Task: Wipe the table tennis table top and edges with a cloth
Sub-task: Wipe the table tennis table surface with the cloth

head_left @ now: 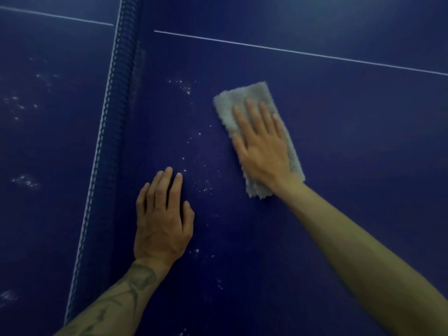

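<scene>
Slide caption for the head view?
Right hand presses a grey cloth on the table tennis table; left hand rests near the net.

1. Dim overall, with a heavy blue cast; skin looks yellowish
2. A faint paler sheen lies on the bench (pixel 363 10) at the upper right
3. The right hand (pixel 263 146) and cloth (pixel 242 93) are blurred and soft-edged; the left hand (pixel 162 221) is sharper
4. Small white specks (pixel 184 87) glint on the dark surface
5. Shadows are weak and diffuse

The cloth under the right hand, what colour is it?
Light grey, with a fluffy texture; the cloth shows best in the head view.
</scene>
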{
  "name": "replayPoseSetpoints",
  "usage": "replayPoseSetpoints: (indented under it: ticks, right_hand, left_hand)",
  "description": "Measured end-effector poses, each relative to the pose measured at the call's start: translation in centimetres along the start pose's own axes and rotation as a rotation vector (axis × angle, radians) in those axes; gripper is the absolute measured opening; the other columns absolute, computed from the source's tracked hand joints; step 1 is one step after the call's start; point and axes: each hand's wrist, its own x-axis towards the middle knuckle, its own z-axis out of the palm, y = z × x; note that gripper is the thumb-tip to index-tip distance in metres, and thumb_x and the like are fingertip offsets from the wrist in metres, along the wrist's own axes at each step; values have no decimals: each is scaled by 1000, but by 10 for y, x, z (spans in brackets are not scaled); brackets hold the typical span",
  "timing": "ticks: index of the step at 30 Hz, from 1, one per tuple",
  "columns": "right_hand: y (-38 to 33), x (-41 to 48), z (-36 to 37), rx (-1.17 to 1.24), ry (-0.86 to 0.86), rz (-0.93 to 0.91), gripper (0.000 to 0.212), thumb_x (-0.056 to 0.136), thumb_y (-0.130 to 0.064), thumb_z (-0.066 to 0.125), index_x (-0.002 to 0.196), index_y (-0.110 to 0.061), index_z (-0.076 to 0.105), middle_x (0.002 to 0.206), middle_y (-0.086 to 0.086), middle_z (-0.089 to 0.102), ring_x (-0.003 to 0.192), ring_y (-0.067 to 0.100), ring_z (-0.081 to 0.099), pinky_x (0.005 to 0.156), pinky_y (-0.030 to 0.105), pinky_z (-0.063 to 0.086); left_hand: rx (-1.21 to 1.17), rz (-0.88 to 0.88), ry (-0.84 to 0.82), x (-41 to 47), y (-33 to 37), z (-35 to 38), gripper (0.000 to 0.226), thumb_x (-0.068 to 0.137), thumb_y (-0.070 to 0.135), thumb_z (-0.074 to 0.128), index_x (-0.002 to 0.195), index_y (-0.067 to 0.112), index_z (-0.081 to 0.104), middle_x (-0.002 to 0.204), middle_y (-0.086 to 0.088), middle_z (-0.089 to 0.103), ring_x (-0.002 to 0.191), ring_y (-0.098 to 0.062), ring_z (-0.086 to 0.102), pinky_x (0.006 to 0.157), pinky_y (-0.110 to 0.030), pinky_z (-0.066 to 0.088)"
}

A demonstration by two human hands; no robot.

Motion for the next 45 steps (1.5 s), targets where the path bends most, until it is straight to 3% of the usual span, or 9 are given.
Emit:
replayPoseSetpoints:
  ticks: [5, 13, 20, 22, 27, 31, 35, 41, 45]
  right_hand:
    - [-8, 83, -13, 109, 48, 304, 63, 113, -47, 23, 172, -28, 7, 180, 4, -1, 166, 28, -4, 133, 52, -1]
    - [-40, -5, 10, -9, -2, -185, 62, 113, -47, 27, 171, -28, 17, 179, 3, 9, 166, 25, 4, 134, 48, 2]
    - [-10, 74, -11, 88, 45, 251, 63, 113, -47, 24, 172, -29, 8, 180, 4, 1, 166, 28, -1, 133, 52, 1]
    - [-32, 78, -6, 79, 43, 206, 63, 113, -47, 23, 172, -27, 8, 180, 5, 1, 166, 29, -1, 133, 52, 0]
    - [-54, -8, 13, -6, -5, -228, 61, 114, -47, 24, 171, -27, 18, 179, 4, 9, 166, 26, 2, 134, 50, 3]
    - [-12, -1, 5, -36, 6, -48, 60, 114, -45, 26, 171, -29, 14, 180, 3, 6, 166, 25, 1, 134, 48, 2]
    - [-32, 51, -4, 83, 46, 194, 62, 114, -47, 24, 172, -29, 10, 180, 4, 2, 166, 27, -1, 133, 50, -1]
    - [-66, -52, 22, 3, 6, -209, 61, 115, -43, 28, 171, -25, 17, 179, 6, 7, 166, 27, 1, 133, 53, 8]
    - [-25, -72, 13, -23, -15, 23, 61, 114, -45, 22, 172, -29, 10, 180, 2, 2, 166, 25, -2, 133, 52, 6]
  left_hand:
    - [6, -5, -12, -1, -1, 1, 56, 105, 29, 40, 156, 5, 41, 166, -14, 33, 155, -30, 30, 130, -50, 17]
    - [6, -10, -14, 0, 0, 0, 57, 104, 29, 40, 155, 6, 42, 165, -14, 34, 155, -30, 31, 129, -50, 18]
    - [-4, -9, -25, -2, -1, 1, 57, 104, 29, 41, 156, 6, 41, 166, -14, 33, 156, -30, 30, 130, -51, 18]
    - [3, -9, -20, -1, -1, 1, 57, 104, 29, 41, 156, 5, 42, 166, -14, 34, 156, -30, 30, 129, -51, 19]
    - [7, -6, -6, -2, 0, 0, 56, 104, 28, 40, 155, 5, 42, 165, -15, 34, 155, -30, 31, 129, -50, 18]
    - [5, 1, -2, -2, -2, 1, 56, 105, 28, 40, 155, 5, 41, 165, -14, 34, 155, -30, 31, 129, -51, 19]
    - [1, -4, -8, -2, -1, 1, 56, 104, 28, 41, 156, 6, 41, 165, -15, 34, 155, -30, 31, 128, -52, 21]
    - [-12, -6, -8, -2, -1, -1, 57, 104, 28, 42, 156, 6, 41, 165, -15, 34, 155, -30, 31, 129, -50, 18]
    - [-20, -8, -4, -2, 0, -3, 55, 104, 29, 41, 154, 6, 42, 164, -15, 36, 154, -31, 32, 129, -52, 20]
